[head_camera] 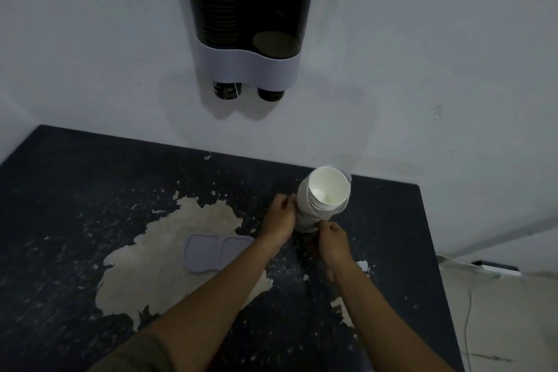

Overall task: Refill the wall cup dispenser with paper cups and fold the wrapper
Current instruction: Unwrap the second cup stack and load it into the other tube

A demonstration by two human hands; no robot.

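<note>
Dark twin-tube wall cup dispenser (249, 9): left tube stacked with cups, right nearly empty. White paper cup stack (327, 193) in clear plastic wrapper (305, 214) stands near the worn dark table's (75, 190) back edge; left hand (277, 214) and right hand (333, 240) pinch the wrapper. Grey lid (217, 252) lies left, apart.

One wall dispenser (246, 9) with two tubes, and two dark cups (227, 90) poking out below, one per tube. One wrapped stack of white paper cups (324, 195); about seven rims show, the rest hidden. One grey lid (216, 252), two hands, one desk (75, 190).
</note>
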